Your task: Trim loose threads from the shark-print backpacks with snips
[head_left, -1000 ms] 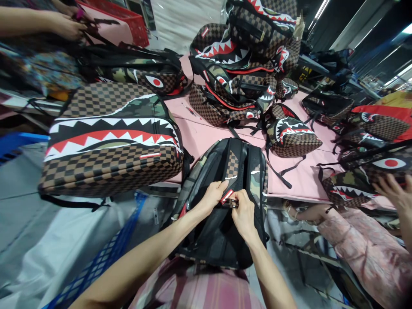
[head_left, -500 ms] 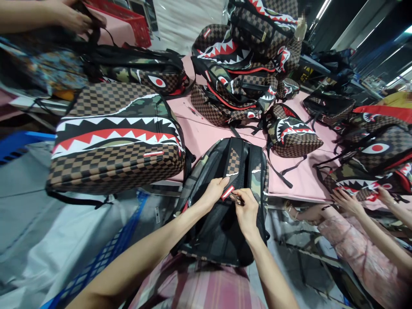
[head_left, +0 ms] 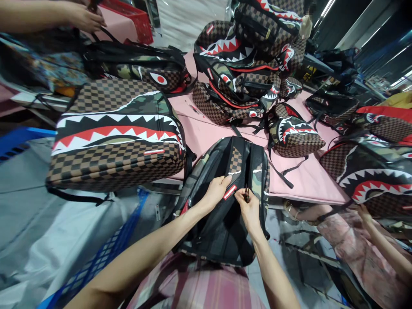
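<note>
A black backpack (head_left: pixel 222 234) with checkered and camouflage straps leans on my lap against the table edge, its back panel towards me. My left hand (head_left: pixel 216 191) is closed on one shoulder strap (head_left: pixel 236 161), thumb beside a red and white label (head_left: pixel 229 192). My right hand (head_left: pixel 250 210) is pinched just right of that label. A small dark tool (head_left: pixel 247 195), which looks like thread snips, sticks up from its fingers. Whether the fingertips also pinch a thread is too small to see.
A large checkered shark-mouth backpack (head_left: pixel 119 133) lies at my left on the pink table (head_left: pixel 199 139). More such bags (head_left: pixel 236 90) are piled behind. At right, a co-worker's hand (head_left: pixel 367 214) touches another backpack (head_left: pixel 383 176). Another person's hand (head_left: pixel 85 17) is at upper left. A blue crate (head_left: pixel 106 253) stands below.
My right hand has shifted slightly right, away from the label, and the dark tool now points upward. My left hand stays put. The co-worker's backpack at right has been turned and raised.
</note>
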Tool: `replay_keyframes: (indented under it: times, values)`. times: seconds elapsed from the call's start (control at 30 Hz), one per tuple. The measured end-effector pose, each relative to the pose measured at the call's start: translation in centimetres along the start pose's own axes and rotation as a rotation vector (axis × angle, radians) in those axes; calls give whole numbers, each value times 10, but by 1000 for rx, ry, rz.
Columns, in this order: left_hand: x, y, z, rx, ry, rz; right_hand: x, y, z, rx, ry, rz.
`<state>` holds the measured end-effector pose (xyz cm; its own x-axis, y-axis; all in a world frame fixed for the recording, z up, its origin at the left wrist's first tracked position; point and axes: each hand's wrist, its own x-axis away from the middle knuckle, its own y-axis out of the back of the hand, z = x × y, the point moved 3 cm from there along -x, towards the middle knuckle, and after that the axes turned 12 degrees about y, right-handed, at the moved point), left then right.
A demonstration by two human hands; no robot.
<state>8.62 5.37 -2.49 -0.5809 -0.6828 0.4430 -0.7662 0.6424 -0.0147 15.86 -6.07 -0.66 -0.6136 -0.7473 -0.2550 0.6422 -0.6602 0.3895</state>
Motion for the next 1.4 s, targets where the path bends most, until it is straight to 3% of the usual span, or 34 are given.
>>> replay_keyframes:
  times: [0.13,0.37,0.6,0.77,0.87,1.0,1.07,1.13,1.2,1.4]
  values:
    - [2,-5,-4,-16,-54,-35,2,-3,-3,-37,-51,-79]
    - [2,-9,-5,14,-58,-9,2,2,0,-37,-4,-71]
    - [1,-8,-2,24,-47,-35,4,6,10,157,239,-37]
    - [3,-9,-1,15,-29,-19,2,5,13,278,288,61]
    - [3,-8,0,22,-17,-39,8,4,21,130,259,139]
    - [2,-6,0,34,-17,-33,25,-2,33,-271,190,493]
    - [2,-7,-1,37,-21,-22,24,3,30,-266,151,403]
    - [3,-7,-2,41,-26,-25,18,11,23,-95,167,124]
    - [4,-8,-3,46,-31,-30,13,14,16,84,238,-34]
    - [4,-9,-2,61,-29,-8,-1,7,12,265,346,19]
